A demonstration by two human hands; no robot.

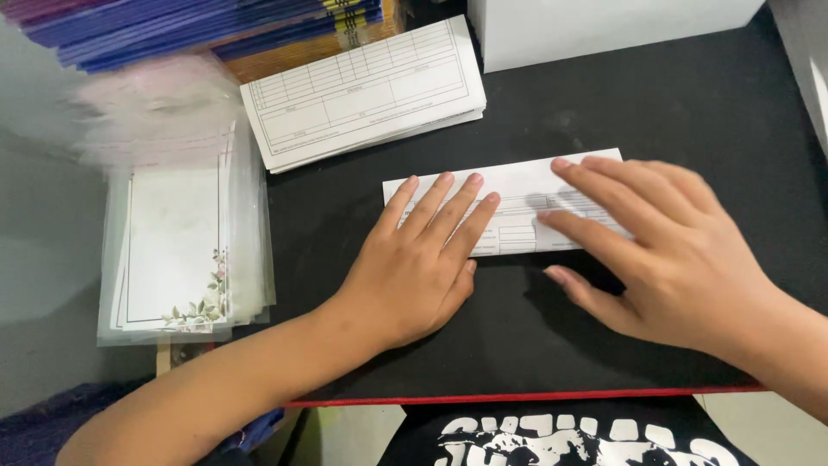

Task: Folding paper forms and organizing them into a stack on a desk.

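Clear plastic sleeves holding white floral-bordered cards lie stacked at the table's left edge; a plain white box stands at the far edge, right of centre

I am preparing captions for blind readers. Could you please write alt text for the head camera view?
Two bare hands, left hand and right hand, press flat on a folded white printed paper form lying on a black table surface. A stack of white printed forms and clear-sleeved floral cards lie to the left.
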